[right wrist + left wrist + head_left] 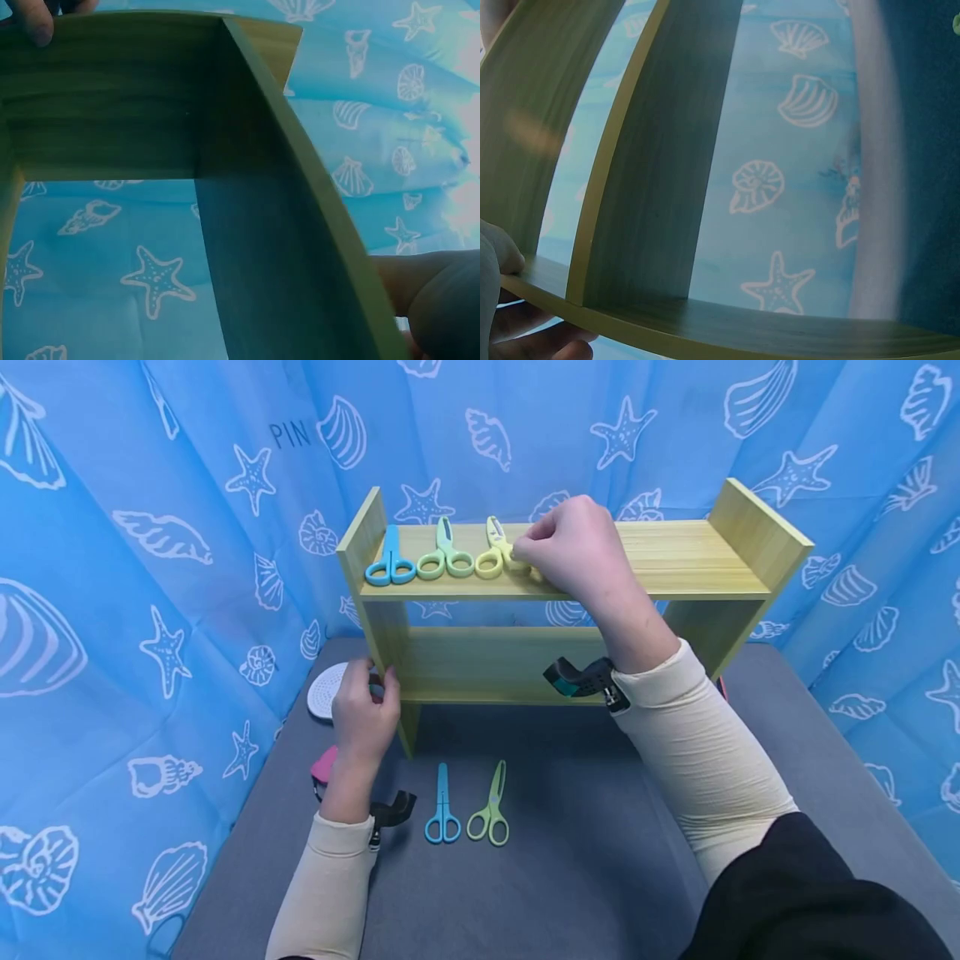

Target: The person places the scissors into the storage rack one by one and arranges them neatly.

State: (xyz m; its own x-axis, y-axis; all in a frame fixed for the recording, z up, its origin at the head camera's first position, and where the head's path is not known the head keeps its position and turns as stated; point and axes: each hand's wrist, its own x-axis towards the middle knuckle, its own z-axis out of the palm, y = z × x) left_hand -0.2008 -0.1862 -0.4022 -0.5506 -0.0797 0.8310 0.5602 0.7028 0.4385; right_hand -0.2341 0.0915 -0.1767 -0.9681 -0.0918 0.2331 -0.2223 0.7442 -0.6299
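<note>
"From the head, what's there?"

"Yellow scissors [496, 533] sit near the front edge of the wooden shelf [690, 558], right of green scissors [445, 550] and blue scissors [391, 557]. The right hand [581, 545] has fingers bent close at one loop; whether they pinch it, I cannot tell. The left hand [365, 714] grips the left side panel [386, 639]."

"Left wrist?"

"Thumb on one face of that panel, fingers on the other, parted by wood."

"Right wrist?"

"Fingertips [41, 30] over a wooden edge; the scissors are hidden."
</note>
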